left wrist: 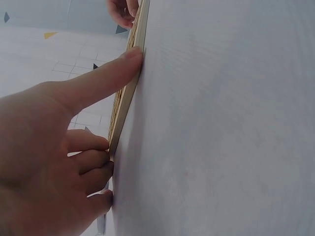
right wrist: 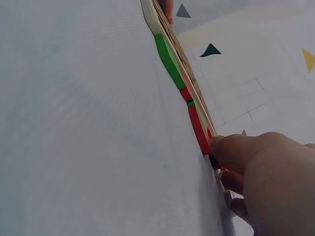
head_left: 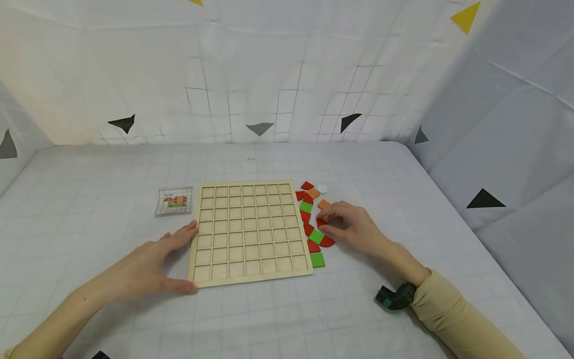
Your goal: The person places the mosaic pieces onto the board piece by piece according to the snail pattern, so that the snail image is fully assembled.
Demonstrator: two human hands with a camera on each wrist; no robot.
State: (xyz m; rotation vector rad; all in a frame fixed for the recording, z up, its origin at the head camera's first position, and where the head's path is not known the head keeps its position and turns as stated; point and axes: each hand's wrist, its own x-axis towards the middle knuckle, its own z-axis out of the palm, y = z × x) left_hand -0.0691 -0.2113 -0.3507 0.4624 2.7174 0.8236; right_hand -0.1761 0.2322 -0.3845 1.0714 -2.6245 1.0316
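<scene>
A light wooden grid board (head_left: 244,280) lies flat on the table, its square cells bare. My left hand (head_left: 145,267) touches the board's left edge, thumb near the front corner and straight fingers farther up. In the left wrist view, the thumb of that hand (left wrist: 44,157) lies against the board's side. My right hand (head_left: 358,229) is right of the board and pinches a red rounded piece (head_left: 320,223) between thumb and fingers, low at the table. Around it lie a green square (head_left: 316,236), a red quarter-round piece (head_left: 327,242) and an orange piece (head_left: 324,204).
Several red, green and orange pieces line the board's right edge, including a green square (head_left: 318,260) near the front. A white disc (head_left: 322,189) lies at their far end. Left of the board lies a pattern card (head_left: 175,201) with a coloured picture. White cloth walls enclose the table.
</scene>
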